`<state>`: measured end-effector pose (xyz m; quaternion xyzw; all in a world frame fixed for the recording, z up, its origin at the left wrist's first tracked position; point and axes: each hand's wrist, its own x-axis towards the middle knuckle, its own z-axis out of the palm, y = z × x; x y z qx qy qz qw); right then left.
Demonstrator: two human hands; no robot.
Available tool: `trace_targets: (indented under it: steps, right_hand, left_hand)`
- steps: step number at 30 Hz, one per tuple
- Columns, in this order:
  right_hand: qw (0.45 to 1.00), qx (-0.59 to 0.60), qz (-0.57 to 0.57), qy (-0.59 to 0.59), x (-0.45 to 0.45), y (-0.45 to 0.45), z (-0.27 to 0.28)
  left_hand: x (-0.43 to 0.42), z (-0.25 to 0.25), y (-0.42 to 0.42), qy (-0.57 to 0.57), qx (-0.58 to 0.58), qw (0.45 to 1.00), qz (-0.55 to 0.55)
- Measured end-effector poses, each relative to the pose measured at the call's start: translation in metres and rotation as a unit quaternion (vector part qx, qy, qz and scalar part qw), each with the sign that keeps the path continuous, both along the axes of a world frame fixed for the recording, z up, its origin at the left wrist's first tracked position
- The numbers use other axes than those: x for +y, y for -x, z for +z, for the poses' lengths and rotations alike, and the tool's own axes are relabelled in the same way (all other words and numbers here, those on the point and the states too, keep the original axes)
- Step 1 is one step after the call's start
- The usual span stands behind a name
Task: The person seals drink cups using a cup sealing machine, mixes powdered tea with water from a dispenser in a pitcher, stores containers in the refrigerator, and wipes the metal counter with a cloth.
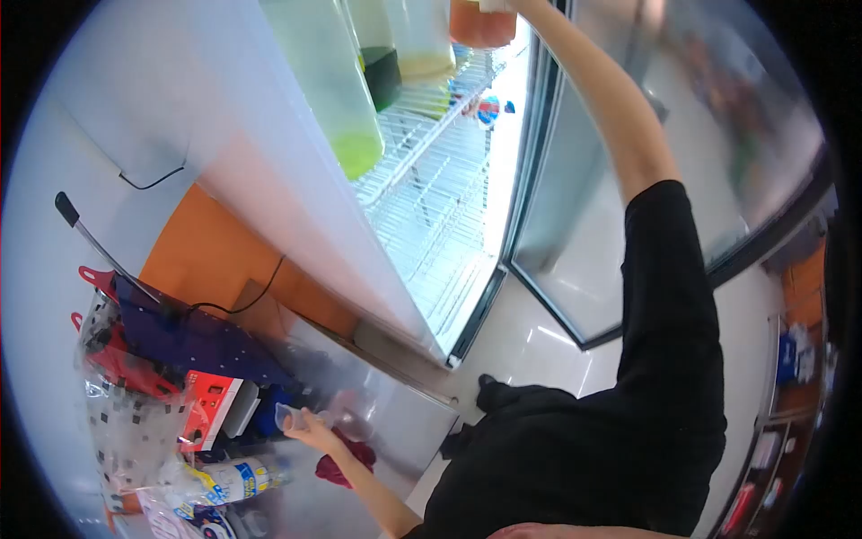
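Observation:
At the top of the view my right hand (505, 4) is at a container of orange-red liquid (483, 25), inside the open fridge; the frame edge cuts off part of both. Tall containers with green and pale contents (357, 148) stand beside it on the wire shelf (422, 135). Low on the left, over the counter, the fingers of my left hand (310, 431) are closed round a small clear plastic cup (287, 417). A dark red cloth (346, 464) lies just below that hand.
The glass fridge door (584, 234) stands open on the right. A labelled bottle (235, 481), a red box (208, 409) and plastic bags (126, 431) crowd the counter at the left. Shelves with goods (763, 449) stand at the far right.

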<state>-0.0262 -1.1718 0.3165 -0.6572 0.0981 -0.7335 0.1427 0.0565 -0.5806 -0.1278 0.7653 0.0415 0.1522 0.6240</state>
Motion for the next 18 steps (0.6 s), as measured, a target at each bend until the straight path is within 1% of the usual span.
trace_targets:
  steps: [1, 2, 3, 4, 5, 7, 9, 11, 12, 14, 15, 16, 18]
  right_hand:
    - [0.947, 0.211, 0.014, -0.243, 0.009, 0.005, 0.010]
    - [0.971, 0.140, 0.102, -0.163, -0.008, -0.012, 0.001]
    - [0.976, 0.065, 0.190, -0.085, -0.025, -0.030, -0.017]
    - [0.976, 0.043, 0.205, -0.057, -0.034, -0.045, -0.031]
    - [0.975, 0.058, 0.204, -0.065, -0.040, -0.050, -0.033]
    - [0.977, 0.117, 0.159, -0.082, -0.050, -0.035, -0.049]
    - [0.981, 0.157, 0.077, -0.086, -0.069, 0.024, -0.074]
    - [0.976, 0.183, -0.057, -0.103, -0.094, 0.134, -0.112]
    - [0.964, 0.192, -0.138, -0.125, -0.103, 0.197, -0.133]
    - [0.910, 0.214, -0.299, -0.192, -0.109, 0.323, -0.176]
    - [0.877, 0.227, -0.356, -0.230, -0.105, 0.375, -0.196]
    - [0.845, 0.235, -0.403, -0.263, -0.098, 0.418, -0.212]
    - [0.796, 0.249, -0.449, -0.321, -0.080, 0.479, -0.244]
  left_hand:
    - [-0.001, -0.002, -0.001, 0.016, -0.002, 1.000, 0.003]
    - [-0.004, -0.006, 0.000, -0.022, -0.036, 0.999, 0.021]
    - [-0.006, -0.004, 0.004, -0.064, -0.071, 0.995, 0.039]
    - [-0.007, 0.000, 0.004, -0.107, -0.108, 0.987, 0.056]
    - [-0.014, 0.005, -0.003, -0.097, -0.108, 0.986, 0.076]
    - [-0.008, 0.000, 0.000, -0.089, -0.082, 0.989, 0.082]
    - [-0.011, 0.005, 0.004, -0.052, -0.031, 0.993, 0.097]
    - [-0.009, 0.010, -0.003, -0.012, 0.016, 0.993, 0.113]
    - [0.012, -0.015, -0.017, -0.002, 0.028, 0.995, 0.099]
    - [0.011, -0.010, -0.014, -0.004, -0.044, 0.994, 0.102]
    - [0.012, -0.007, -0.012, -0.007, -0.080, 0.991, 0.105]
    - [0.023, -0.007, -0.016, -0.152, -0.115, 0.968, 0.166]
    - [0.038, 0.006, -0.013, -0.143, -0.122, 0.966, 0.175]
